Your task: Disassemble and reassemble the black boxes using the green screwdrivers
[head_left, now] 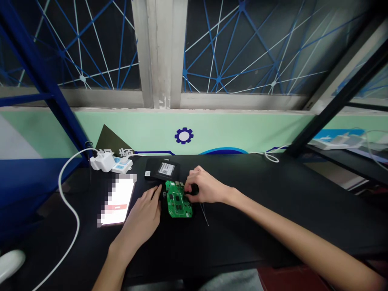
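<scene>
A green circuit board (pixel 179 202) with dark chips lies on the black table in front of me. My right hand (pixel 201 186) is at its upper right edge, fingers curled in a pinch. A small dark thing shows by those fingertips, but I cannot make out what it is. Thin wires (pixel 204 214) trail down beside the board from beneath this hand. To the left, my left hand (pixel 146 210) rests with fingers stretched forward, the fingertips close to the board's left edge. Behind the board sits a flat black case (pixel 157 169) with a white label.
A lit phone (pixel 119 202) lies left of my left hand. Farther back stand a white power strip (pixel 121 165) and a white plug adapter (pixel 104 161), with a white cable (pixel 77 220) curving down the left side. Dark frame posts rise at both sides, with a wall behind.
</scene>
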### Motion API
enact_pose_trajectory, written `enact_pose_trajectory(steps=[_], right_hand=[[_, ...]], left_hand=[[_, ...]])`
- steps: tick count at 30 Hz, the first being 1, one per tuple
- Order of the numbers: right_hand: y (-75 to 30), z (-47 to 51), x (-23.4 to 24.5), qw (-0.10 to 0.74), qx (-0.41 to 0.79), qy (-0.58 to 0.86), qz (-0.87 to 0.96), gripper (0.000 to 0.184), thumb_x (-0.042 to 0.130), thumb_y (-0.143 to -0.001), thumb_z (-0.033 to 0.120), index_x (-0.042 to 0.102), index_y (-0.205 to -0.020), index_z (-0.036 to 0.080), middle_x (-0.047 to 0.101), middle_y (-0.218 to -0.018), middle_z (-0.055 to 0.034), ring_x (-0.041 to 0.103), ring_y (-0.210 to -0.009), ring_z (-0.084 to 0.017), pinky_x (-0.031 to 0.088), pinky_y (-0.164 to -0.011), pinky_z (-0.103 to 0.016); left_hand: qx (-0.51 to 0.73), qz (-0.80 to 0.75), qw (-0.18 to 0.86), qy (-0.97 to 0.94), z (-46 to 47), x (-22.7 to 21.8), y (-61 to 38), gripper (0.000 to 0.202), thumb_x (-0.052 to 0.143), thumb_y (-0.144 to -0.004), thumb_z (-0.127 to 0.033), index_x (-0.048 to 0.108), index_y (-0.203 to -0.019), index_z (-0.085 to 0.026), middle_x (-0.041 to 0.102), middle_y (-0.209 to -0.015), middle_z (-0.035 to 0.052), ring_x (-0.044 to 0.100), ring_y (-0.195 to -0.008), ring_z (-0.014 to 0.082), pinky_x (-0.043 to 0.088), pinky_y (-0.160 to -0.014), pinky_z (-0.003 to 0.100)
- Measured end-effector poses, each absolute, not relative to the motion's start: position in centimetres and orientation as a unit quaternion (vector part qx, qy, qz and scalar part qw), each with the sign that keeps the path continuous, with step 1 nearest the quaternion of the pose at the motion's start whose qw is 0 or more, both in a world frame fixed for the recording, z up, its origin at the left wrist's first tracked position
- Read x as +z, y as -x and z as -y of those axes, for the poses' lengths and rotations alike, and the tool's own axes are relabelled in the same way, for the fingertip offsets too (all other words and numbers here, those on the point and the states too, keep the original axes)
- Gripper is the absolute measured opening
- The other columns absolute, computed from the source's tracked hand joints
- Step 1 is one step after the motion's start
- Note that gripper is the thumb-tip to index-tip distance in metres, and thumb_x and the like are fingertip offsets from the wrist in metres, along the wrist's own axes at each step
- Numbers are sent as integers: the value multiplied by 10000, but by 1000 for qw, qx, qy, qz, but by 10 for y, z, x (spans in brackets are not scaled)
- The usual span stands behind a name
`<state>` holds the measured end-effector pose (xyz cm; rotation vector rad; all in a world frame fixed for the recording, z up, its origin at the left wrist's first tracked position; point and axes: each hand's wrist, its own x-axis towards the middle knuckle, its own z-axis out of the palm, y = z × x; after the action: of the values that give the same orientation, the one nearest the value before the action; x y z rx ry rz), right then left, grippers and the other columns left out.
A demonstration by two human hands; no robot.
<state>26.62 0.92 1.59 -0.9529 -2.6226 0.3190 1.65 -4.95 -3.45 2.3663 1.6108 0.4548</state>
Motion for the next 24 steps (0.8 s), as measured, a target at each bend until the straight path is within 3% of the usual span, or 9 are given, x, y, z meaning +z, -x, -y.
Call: enact_pose_trajectory(steps=[6,12,24], right_hand=[[-275,-8,-4,324,165,302,881,80,754,-752,171,684,-756,210,714,-738,0,605,-774,-187,379,-886,-399],[-278,-4,-18,452,244,326,793,84,726,-813,266,704,-750,215,694,-745,-37,595,-773,-209,467,-783,-384],[-287,-11,-24,497,313,357,727,249,772,-790,439,706,-722,208,678,-766,-47,589,-787,-223,476,-769,-376]], left_hand=[[159,-550,116,-812,50,-30,-19,546,271,-998,-283,367,-1510,-119,489,-1478,144,444,-1363,273,416,-1067,435],[168,-554,113,-807,52,-31,-18,541,259,-1009,-307,367,-1509,-134,502,-1468,140,459,-1350,266,422,-1062,432],[166,-556,118,-805,54,-28,-20,534,259,-1004,-295,363,-1512,-168,511,-1464,117,480,-1332,262,434,-1043,425]])
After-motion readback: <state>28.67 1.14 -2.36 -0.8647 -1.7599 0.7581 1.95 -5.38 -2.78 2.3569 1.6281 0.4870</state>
